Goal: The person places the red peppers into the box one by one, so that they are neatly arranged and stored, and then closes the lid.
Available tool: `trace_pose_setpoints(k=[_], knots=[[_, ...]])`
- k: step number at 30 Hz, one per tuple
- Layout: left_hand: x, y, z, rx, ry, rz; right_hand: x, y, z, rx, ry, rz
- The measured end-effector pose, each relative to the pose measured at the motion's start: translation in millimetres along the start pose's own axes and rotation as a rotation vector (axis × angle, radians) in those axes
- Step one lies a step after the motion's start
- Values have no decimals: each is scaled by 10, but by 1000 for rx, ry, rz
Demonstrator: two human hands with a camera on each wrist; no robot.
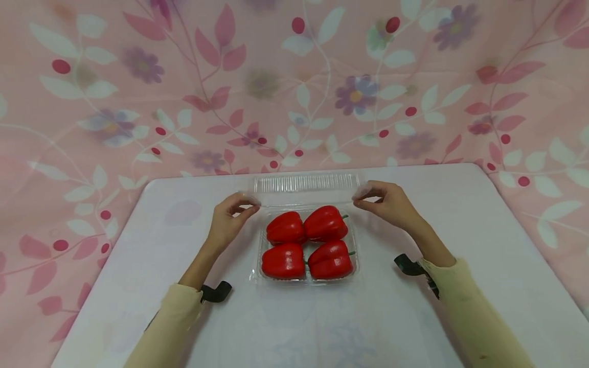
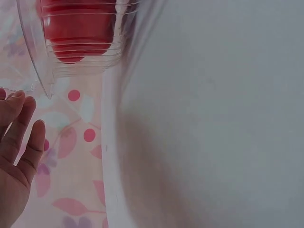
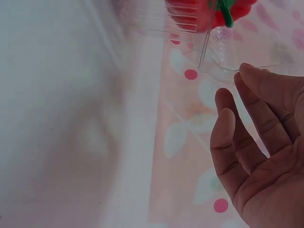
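Observation:
A clear plastic clamshell container (image 1: 306,282) sits on the white table with several red bell peppers (image 1: 284,259) in it, in two rows. Its ribbed lid (image 1: 306,183) stands raised at the far side, hinged up from the base. My left hand (image 1: 230,217) pinches the lid's left edge between thumb and fingers; the left wrist view shows those fingertips (image 2: 16,97) at the thin plastic. On the other side, my right hand (image 1: 387,205) pinches the lid's right edge. A green stem (image 3: 225,13) shows through the plastic in the right wrist view.
The white-covered table (image 1: 184,225) extends on both sides of the container. Behind it hangs a pink floral cloth (image 1: 294,92). A dark strap-mounted device (image 1: 216,292) sits at the left wrist and another (image 1: 409,266) at the right.

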State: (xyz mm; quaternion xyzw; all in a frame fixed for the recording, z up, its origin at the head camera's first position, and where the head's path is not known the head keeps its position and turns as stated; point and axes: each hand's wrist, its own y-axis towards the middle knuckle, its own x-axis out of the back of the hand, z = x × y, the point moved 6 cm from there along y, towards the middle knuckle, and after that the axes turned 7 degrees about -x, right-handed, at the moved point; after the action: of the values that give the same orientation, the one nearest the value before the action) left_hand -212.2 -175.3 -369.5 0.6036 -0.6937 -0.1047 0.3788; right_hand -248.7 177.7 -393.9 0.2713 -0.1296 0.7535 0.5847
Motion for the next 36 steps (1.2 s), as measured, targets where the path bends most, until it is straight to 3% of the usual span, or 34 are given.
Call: trace_pose_setpoints(k=[4, 8, 14, 20, 22, 24, 31, 36], knots=[[9, -83, -63, -49, 79, 1, -32, -114, 20, 16, -83, -10], [3, -169, -127, -93, 143, 16, -67, -226, 50, 95, -143, -1], [-30, -265, -197, -110, 193, 45, -100, -375, 75, 163, -213, 78], [-47, -442, 49, -61, 187, 120, -107, -533, 53, 91, -219, 180], [-46, -509, 127, -24, 175, 159, -103, -585, 40, 67, -242, 199], [-43, -561, 111, 51, 120, 196, -100, -637, 34, 50, -269, 219], [-45, -779, 8, 367, -280, 276, -119, -800, 10, 3, -335, 267], [-48, -910, -120, 538, -447, 303, -110, -883, 15, -56, -303, 266]])
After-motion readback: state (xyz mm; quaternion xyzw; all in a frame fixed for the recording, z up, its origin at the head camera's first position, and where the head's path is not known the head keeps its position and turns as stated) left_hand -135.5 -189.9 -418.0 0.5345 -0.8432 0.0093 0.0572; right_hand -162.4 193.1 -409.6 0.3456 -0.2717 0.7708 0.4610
